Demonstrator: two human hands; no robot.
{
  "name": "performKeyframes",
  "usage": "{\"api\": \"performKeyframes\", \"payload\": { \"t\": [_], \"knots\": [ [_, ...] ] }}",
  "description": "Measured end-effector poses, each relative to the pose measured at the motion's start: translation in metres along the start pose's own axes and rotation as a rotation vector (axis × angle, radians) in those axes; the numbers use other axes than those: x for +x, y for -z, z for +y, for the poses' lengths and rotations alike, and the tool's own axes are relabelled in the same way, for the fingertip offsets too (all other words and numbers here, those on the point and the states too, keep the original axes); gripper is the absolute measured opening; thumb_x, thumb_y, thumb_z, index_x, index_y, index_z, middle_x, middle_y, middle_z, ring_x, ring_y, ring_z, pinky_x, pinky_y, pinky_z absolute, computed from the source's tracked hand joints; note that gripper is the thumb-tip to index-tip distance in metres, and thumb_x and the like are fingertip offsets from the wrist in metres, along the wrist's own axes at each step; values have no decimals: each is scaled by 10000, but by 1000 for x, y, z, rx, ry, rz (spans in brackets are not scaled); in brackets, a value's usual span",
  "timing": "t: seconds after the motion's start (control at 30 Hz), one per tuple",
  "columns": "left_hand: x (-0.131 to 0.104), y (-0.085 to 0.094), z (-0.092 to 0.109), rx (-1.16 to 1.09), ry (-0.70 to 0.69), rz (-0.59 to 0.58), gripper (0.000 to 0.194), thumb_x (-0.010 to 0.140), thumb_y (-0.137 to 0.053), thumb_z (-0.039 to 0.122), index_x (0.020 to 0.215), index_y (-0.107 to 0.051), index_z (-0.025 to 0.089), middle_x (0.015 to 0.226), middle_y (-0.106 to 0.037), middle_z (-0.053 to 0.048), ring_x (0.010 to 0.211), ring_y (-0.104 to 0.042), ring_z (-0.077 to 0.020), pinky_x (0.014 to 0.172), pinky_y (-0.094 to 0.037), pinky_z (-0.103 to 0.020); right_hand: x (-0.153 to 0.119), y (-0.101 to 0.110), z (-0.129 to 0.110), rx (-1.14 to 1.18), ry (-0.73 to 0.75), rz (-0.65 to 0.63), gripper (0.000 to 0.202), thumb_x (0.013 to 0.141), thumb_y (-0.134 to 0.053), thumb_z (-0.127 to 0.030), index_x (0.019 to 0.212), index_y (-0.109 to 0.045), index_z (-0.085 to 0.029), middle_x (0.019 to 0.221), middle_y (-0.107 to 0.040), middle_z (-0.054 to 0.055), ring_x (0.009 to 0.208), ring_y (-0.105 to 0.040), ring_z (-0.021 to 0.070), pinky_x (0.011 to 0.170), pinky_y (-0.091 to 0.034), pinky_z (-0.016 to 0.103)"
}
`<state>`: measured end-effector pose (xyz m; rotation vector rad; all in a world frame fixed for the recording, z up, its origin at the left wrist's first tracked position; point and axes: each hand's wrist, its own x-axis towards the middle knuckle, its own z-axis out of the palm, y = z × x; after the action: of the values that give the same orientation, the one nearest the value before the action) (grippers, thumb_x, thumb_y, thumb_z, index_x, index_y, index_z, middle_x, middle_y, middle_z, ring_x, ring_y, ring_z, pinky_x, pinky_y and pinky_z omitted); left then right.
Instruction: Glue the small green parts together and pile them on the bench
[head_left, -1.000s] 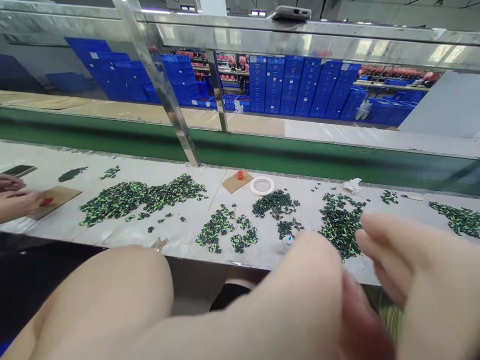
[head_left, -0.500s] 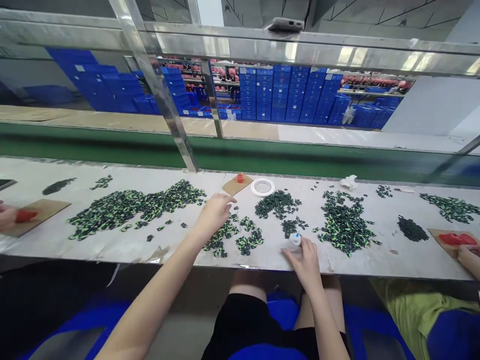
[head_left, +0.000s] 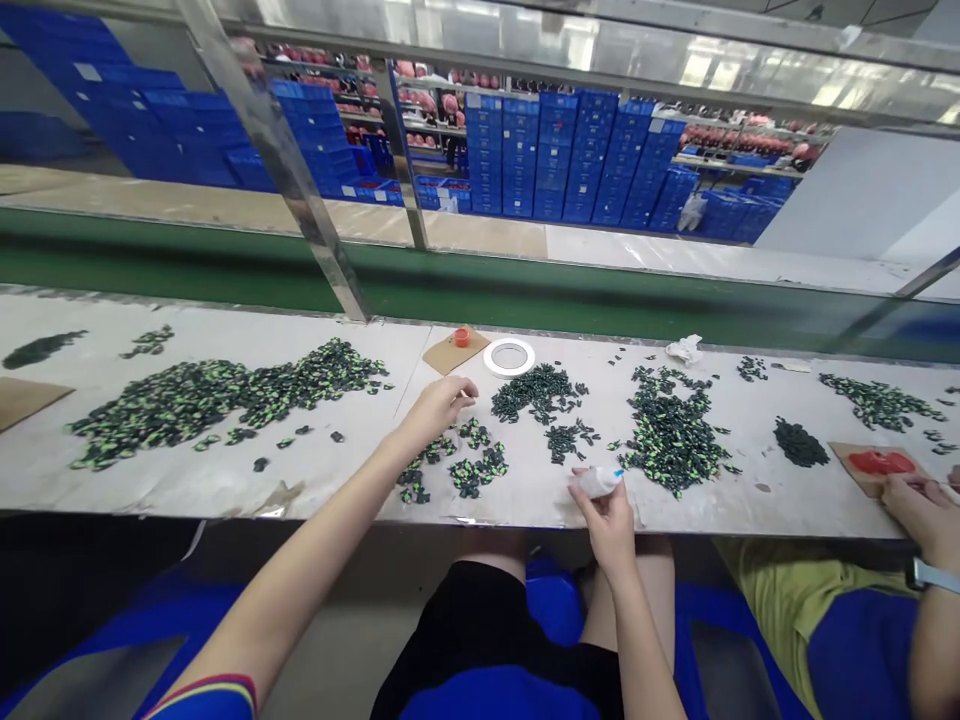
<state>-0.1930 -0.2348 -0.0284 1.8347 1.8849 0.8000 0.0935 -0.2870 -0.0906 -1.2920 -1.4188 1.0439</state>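
My right hand grips a small white squeeze bottle with a blue tip, tilted so that the tip points right. My left hand is held over the table with thumb and fingers pinched together; whatever is between them is too small to make out. Just below it lie small dark pieces with green marks. Plain dark pieces are heaped between my hands, and a smaller cluster of them lies just beyond the bottle.
A white tape roll and a red cap-like item on cardboard lie at the back. Larger piles of green-marked pieces spread left and right. At right, a co-worker's hand touches cardboard bearing a red item.
The bottle has gone from nearly upright to tilted over to the right in my right hand. My left hand stays pinched near the same pieces. The view has shifted slightly downward and right.
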Motion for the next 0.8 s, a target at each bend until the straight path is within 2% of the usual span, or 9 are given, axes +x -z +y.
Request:
{"api": "performKeyframes", "payload": {
  "t": [0.07,0.1,0.2,0.3,0.4,0.53,0.6,0.7,0.8],
  "knots": [
    [-26,-13,18,-97,-28,21,139,818,-555,217,829,-694,219,931,-727,-55,869,-645,-218,820,-468,-300,-2,3,-3,136,-7,5,330,713,-712,-449,872,-563,-201,863,-695,55,813,-634,213,767,-478,332],
    [-40,-22,27,-251,-55,70,103,796,-605,239,804,-706,220,902,-736,-57,857,-651,-228,813,-472,-306,-3,4,-4,178,-1,22,310,693,-729,-428,834,-571,-200,797,-683,32,773,-627,201,744,-477,318],
    [-80,-57,46,-464,-142,158,59,766,-669,229,752,-725,240,804,-748,-42,793,-662,-226,775,-488,-329,-4,8,-4,224,38,92,283,654,-745,-402,784,-615,-187,705,-644,2,686,-585,178,669,-463,291],
    [-100,-91,52,-345,-209,200,133,806,-629,166,755,-724,244,807,-761,-25,803,-670,-222,769,-481,-367,-6,14,1,215,36,124,283,649,-740,-405,777,-660,-165,668,-620,3,623,-530,159,584,-426,268],
    [-104,-114,52,-156,-212,268,182,808,-629,109,722,-711,247,806,-768,-8,880,-668,-240,809,-457,-409,-6,20,7,268,17,140,295,650,-736,-417,765,-684,-150,643,-608,11,587,-500,147,551,-400,264],
    [-103,-124,52,-22,-204,317,191,798,-647,94,691,-698,244,815,-768,-7,980,-638,-280,835,-442,-456,-3,21,10,371,25,204,298,644,-736,-413,789,-699,-155,681,-638,32,618,-545,164,592,-432,288],
    [-103,-124,51,-20,-209,327,172,807,-641,102,728,-697,243,833,-767,-9,982,-635,-280,837,-453,-457,-2,21,9,378,37,231,297,663,-720,-419,801,-698,-157,655,-624,22,570,-522,144,550,-420,272],
    [-101,-124,50,-56,-217,322,151,830,-613,115,860,-691,241,869,-762,-19,994,-640,-264,837,-477,-430,-2,22,8,319,51,217,305,734,-653,-447,798,-690,-151,614,-594,9,486,-467,115,466,-388,249],
    [-100,-123,50,-99,-215,284,167,849,-590,132,950,-671,238,884,-756,-28,978,-659,-236,815,-497,-382,-4,26,5,206,56,183,274,747,-658,-421,780,-689,-150,655,-632,26,519,-533,139,482,-440,261]
  ]
}}
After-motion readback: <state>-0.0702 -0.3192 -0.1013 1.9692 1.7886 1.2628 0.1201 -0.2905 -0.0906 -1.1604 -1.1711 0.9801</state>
